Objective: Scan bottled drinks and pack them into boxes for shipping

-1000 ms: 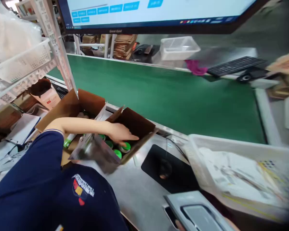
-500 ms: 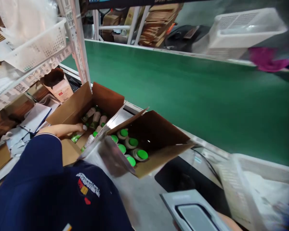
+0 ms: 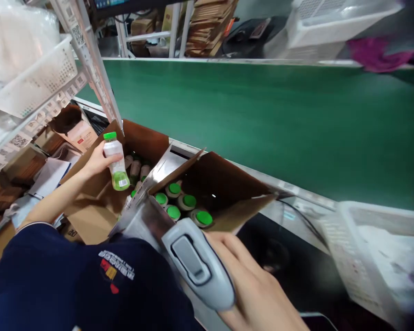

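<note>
My left hand [image 3: 99, 160] is closed around a bottle [image 3: 116, 161] with a green cap and a green-and-white body, raised above the left cardboard box [image 3: 145, 138]. More bottles [image 3: 135, 171] lie inside that box. In my right hand [image 3: 248, 271] is a grey barcode scanner [image 3: 200, 266], its front end toward the boxes. Just beyond the scanner stands the right cardboard box [image 3: 234, 177], with several green-capped bottles [image 3: 189, 201] upright in it. The scanner hides part of this box's near side.
A green conveyor belt [image 3: 262, 119] runs behind the boxes. At the right stands a white basket [image 3: 345, 257] with pale contents. A shelf post [image 3: 93, 59] and a white basket [image 3: 37, 82] of plastic bags are at upper left. A cable [image 3: 303, 220] lies behind the black surface.
My left hand has lifted the bottle up out of the left box. My right hand has brought the scanner up and leftward, nearer the right box. The view has shifted slightly.
</note>
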{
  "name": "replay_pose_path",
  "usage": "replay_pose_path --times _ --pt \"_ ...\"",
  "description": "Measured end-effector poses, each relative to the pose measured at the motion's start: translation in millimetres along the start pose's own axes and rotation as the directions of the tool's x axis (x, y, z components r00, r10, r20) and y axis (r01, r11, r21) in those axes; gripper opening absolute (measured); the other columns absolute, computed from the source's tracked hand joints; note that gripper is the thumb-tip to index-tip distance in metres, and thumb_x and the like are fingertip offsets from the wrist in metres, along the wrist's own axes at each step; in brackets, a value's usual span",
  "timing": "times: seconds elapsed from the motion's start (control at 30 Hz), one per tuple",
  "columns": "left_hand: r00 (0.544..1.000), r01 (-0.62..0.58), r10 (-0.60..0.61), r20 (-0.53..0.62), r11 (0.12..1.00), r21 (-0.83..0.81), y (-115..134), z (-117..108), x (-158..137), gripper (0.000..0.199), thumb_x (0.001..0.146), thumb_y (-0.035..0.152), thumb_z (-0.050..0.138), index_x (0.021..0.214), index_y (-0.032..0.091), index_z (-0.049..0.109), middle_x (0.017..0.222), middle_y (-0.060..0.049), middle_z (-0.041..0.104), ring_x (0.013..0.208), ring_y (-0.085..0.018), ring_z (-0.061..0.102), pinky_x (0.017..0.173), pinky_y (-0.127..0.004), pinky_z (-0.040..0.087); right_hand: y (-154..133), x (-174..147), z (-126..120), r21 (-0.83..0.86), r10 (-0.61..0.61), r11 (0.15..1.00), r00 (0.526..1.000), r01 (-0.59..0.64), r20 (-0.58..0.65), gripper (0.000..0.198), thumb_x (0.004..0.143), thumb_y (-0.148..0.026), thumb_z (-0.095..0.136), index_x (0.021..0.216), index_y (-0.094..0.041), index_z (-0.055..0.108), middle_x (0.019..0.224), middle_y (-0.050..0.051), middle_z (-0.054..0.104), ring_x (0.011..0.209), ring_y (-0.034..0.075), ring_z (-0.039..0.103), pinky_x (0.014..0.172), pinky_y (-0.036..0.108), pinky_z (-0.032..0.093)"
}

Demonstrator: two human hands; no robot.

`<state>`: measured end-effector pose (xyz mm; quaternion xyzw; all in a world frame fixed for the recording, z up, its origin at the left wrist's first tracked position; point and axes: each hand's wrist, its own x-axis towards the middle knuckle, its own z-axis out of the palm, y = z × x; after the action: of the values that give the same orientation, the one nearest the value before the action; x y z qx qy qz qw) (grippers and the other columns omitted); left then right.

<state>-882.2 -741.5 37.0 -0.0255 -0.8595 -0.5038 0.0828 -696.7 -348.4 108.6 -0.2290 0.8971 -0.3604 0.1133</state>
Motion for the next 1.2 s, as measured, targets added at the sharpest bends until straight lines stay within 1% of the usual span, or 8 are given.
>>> replay_pose_path --times 0.17,0.33,0.5,0.7,0.9,1.0,1.13,1.2 --pt "0.971 -0.227 0.217 -0.104 0.969 -0.098 73 22 -6 0.072 0.062 0.060 0.093 0.112 0.018 0.063 0.104 -0.007 0.073 0.094 -0.025 0.073 0.087 -0.040 0.063 -14 29 0 -0.167 -0.069 0.984 0.994 0.054 -0.085 0.059 0.084 -0.012 0.054 0.141 -0.028 0.058 0.108 0.006 0.063 0.070 0.020 0.067 0.056 0.029 0.052" --pt "0.934 -0.357 0.355 -0.032 0.927 -0.119 113 65 -4 0.065 0.063 0.059 0.094 0.104 0.018 0.064 0.098 -0.005 0.073 0.090 -0.024 0.072 0.084 -0.038 0.063 -9 3 -6 -0.227 0.013 0.972 0.986 -0.052 -0.168 0.063 0.081 -0.009 0.055 0.142 -0.025 0.057 0.105 0.006 0.063 0.069 0.019 0.067 0.056 0.028 0.050" --pt "0.892 -0.442 0.451 0.037 0.885 -0.146 135 100 4 0.066 0.065 0.060 0.093 0.107 0.018 0.063 0.100 -0.006 0.073 0.093 -0.025 0.072 0.087 -0.039 0.062 0 -36 -11 -0.113 0.060 0.989 0.948 -0.100 -0.312 0.066 0.079 -0.007 0.052 0.141 -0.028 0.058 0.114 0.008 0.066 0.081 0.021 0.072 0.064 0.029 0.056" --pt "0.883 -0.436 0.459 0.102 0.880 -0.187 151 124 6 0.067 0.066 0.056 0.093 0.112 0.018 0.063 0.104 -0.007 0.074 0.095 -0.025 0.073 0.088 -0.039 0.061 2 -45 -15 -0.093 0.105 0.985 0.937 -0.143 -0.332 0.053 0.081 -0.009 0.052 0.131 -0.024 0.065 0.108 0.008 0.067 0.074 0.020 0.069 0.059 0.028 0.051" --pt "0.865 -0.421 0.362 0.347 0.901 0.110 156 162 28 0.062 0.065 0.038 0.093 0.117 0.018 0.064 0.110 -0.006 0.075 0.101 -0.027 0.072 0.091 -0.037 0.057 10 -69 -21 0.130 0.151 0.986 0.894 -0.106 -0.422 0.020 0.083 -0.017 0.057 0.100 -0.025 0.064 0.092 0.002 0.063 0.073 0.019 0.063 0.061 0.028 0.050" --pt "0.725 -0.557 0.338 0.600 0.800 0.222 144 189 50 0.058 0.069 0.028 0.087 0.121 0.018 0.064 0.115 -0.006 0.075 0.106 -0.026 0.071 0.097 -0.035 0.054 7 -78 -23 0.231 0.228 0.963 0.868 -0.136 -0.441 0.012 0.082 -0.018 0.057 0.091 -0.025 0.060 0.089 0.002 0.063 0.075 0.020 0.063 0.062 0.028 0.050" --pt "0.305 -0.835 0.265 0.915 0.536 0.123 126 217 78 0.056 0.070 0.021 0.082 0.124 0.017 0.068 0.132 -0.011 0.073 0.121 -0.026 0.068 0.105 -0.031 0.049 5 -82 -16 0.288 0.235 0.950 0.880 -0.119 -0.412 0.008 0.079 -0.017 0.061 0.082 -0.024 0.057 0.085 0.002 0.063 0.070 0.018 0.060 0.062 0.028 0.049" --pt "0.167 -0.908 0.144 0.975 0.407 0.095 123 226 84 0.058 0.069 0.020 0.081 0.126 0.019 0.071 0.131 -0.011 0.075 0.119 -0.027 0.070 0.098 -0.030 0.051 9 -82 -10 0.301 0.218 0.949 0.886 -0.095 -0.410 0.007 0.081 -0.018 0.059 0.081 -0.024 0.057 0.082 0.001 0.062 0.067 0.017 0.058 0.062 0.028 0.049"
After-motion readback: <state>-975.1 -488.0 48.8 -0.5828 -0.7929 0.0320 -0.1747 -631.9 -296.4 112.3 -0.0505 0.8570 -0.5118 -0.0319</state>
